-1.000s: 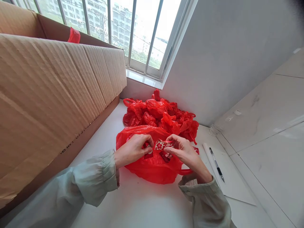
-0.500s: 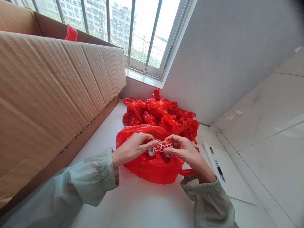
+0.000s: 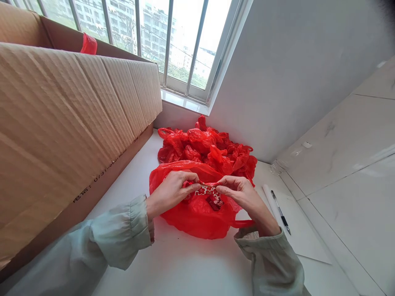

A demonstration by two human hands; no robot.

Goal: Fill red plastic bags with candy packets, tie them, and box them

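Both hands meet over an open red plastic bag (image 3: 197,220) lying on the white counter. My left hand (image 3: 173,190) pinches the left end of a small red-and-white patterned packet (image 3: 206,189). My right hand (image 3: 239,192) pinches its right end. The packet is stretched level between the fingertips, just above the bag's mouth. Another small red packet (image 3: 215,202) lies inside the bag under it.
A heap of crumpled red bags (image 3: 210,147) lies behind, near the window. A large cardboard box (image 3: 61,123) fills the left side. A black pen (image 3: 280,213) rests on a white sheet (image 3: 296,234) at the right, by the tiled wall.
The packet was in the right hand alone. The left hand has taken its other end, and both hands have lowered it toward the bag's mouth.
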